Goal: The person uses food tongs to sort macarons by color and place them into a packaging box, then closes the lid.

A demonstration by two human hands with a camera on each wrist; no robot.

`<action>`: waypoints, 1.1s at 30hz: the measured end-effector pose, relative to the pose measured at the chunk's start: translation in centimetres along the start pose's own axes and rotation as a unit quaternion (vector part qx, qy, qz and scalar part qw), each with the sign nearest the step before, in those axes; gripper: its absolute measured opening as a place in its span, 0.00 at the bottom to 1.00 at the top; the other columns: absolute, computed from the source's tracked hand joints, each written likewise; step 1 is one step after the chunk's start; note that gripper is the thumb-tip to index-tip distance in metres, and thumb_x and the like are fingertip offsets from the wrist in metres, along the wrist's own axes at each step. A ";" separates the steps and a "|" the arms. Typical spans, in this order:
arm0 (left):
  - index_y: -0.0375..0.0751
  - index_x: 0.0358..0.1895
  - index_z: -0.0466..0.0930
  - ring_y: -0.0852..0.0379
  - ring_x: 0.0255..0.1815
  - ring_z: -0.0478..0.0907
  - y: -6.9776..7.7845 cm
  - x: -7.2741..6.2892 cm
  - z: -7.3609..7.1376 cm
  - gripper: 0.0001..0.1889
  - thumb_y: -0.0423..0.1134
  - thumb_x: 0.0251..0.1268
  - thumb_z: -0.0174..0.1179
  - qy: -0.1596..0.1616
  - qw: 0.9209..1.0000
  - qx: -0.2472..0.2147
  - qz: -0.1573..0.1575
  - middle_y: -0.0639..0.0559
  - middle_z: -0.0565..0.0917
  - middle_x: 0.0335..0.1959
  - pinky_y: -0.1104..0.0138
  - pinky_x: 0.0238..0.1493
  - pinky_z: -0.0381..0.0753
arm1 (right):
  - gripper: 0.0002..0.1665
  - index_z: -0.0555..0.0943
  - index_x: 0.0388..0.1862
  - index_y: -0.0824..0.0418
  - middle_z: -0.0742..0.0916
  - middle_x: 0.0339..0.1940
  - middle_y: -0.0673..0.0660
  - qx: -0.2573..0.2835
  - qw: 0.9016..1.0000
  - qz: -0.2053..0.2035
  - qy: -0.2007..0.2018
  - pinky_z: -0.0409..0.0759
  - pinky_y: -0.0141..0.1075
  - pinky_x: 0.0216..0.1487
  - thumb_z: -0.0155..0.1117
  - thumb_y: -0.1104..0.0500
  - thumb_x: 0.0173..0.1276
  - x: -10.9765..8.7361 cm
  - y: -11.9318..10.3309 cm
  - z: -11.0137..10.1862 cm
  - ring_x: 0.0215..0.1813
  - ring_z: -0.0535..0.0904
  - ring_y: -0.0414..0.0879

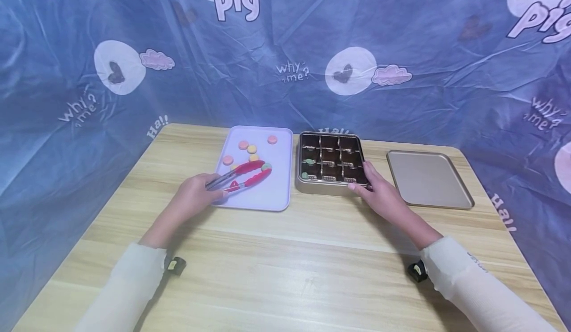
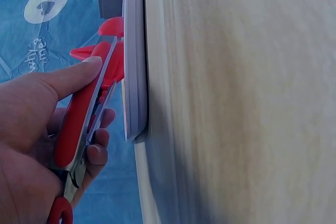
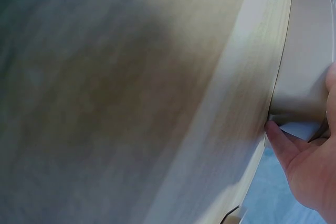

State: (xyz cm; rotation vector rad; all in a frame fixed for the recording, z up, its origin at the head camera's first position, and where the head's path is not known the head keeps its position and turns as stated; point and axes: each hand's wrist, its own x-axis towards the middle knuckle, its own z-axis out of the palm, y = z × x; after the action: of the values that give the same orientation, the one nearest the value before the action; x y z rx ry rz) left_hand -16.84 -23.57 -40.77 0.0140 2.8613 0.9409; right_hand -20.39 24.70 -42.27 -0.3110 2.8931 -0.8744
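In the head view my left hand holds red-tipped metal tongs, whose tips lie around a green macaron over the lilac tray. Several pink and yellow macarons lie on that tray. The left wrist view shows my thumb and fingers curled round the tongs' red handle. My right hand grips the near right corner of a gold tin box with a brown divided insert. Two green macarons sit in its left column, in the middle and front compartments.
To the right of the box lies a flat gold lid. Tray, box and lid stand in a row towards the back of the wooden table. A blue printed cloth hangs behind and at both sides.
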 end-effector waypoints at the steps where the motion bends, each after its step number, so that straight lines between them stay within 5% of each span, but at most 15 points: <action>1: 0.33 0.70 0.71 0.37 0.67 0.74 0.0 0.0 0.0 0.34 0.47 0.65 0.68 0.000 1.000 -0.001 0.001 0.34 0.77 0.66 0.44 0.69 0.70 | 0.61 0.40 0.84 0.57 0.46 0.85 0.59 0.000 1.000 0.000 0.000 0.47 0.62 0.79 0.50 0.25 0.69 0.0 0.0 0.0 0.82 0.45 0.65; 17: 0.34 0.71 0.71 0.35 0.68 0.72 0.3 0.2 -0.1 0.36 0.48 0.63 0.69 0.004 1.000 -0.005 0.007 0.33 0.75 0.68 0.43 0.69 0.70 | 0.60 0.39 0.84 0.56 0.45 0.85 0.59 0.002 1.000 -0.002 0.000 0.48 0.64 0.78 0.51 0.26 0.70 -0.1 0.0 0.1 0.82 0.45 0.67; 27: 0.40 0.72 0.70 0.37 0.70 0.71 1.8 0.8 -0.5 0.36 0.50 0.64 0.69 -0.002 1.000 -0.009 0.003 0.35 0.74 0.70 0.43 0.70 0.69 | 0.61 0.39 0.84 0.55 0.45 0.85 0.58 0.007 1.000 0.001 -0.002 0.47 0.62 0.79 0.51 0.25 0.69 -0.1 0.0 0.0 0.83 0.45 0.65; 33: 0.43 0.73 0.70 0.42 0.58 0.75 3.3 1.3 -0.8 0.36 0.48 0.63 0.70 0.010 1.000 -0.011 0.003 0.36 0.74 0.70 0.50 0.59 0.76 | 0.60 0.39 0.84 0.55 0.46 0.85 0.58 0.004 1.000 -0.004 0.001 0.47 0.62 0.78 0.51 0.26 0.70 -0.1 0.1 0.1 0.82 0.45 0.65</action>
State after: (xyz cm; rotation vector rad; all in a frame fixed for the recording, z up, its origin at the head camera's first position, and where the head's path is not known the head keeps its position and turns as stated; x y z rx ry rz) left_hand -18.37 -21.33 -38.38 0.0121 2.8694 0.9798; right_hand -20.32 24.73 -42.35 -0.3209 2.8916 -0.8890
